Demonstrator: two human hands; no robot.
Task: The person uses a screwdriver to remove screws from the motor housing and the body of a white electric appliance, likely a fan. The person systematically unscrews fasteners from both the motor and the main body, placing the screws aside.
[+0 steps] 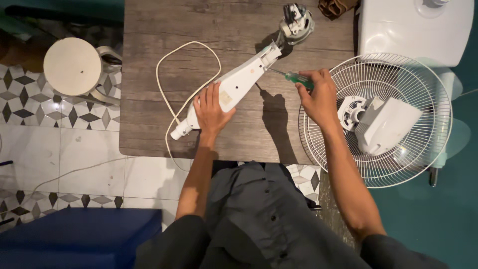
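A white fan neck housing [238, 84] lies slanted across the wooden table [149, 124], with a bare motor [297, 22] at its upper end. My left hand [211, 110] presses on the housing's lower part. My right hand [316, 94] grips a green-handled screwdriver [298, 78], whose tip meets the housing near its top. A white power cord [167, 69] loops from the housing's lower end over the table.
A white wire fan grille [398, 74] with a white motor cover [386, 124] in it hangs off the table's right edge. A white fan base [413, 27] sits behind it. A round white stool [72, 65] stands left. A blue box [79, 234] sits on the tiled floor.
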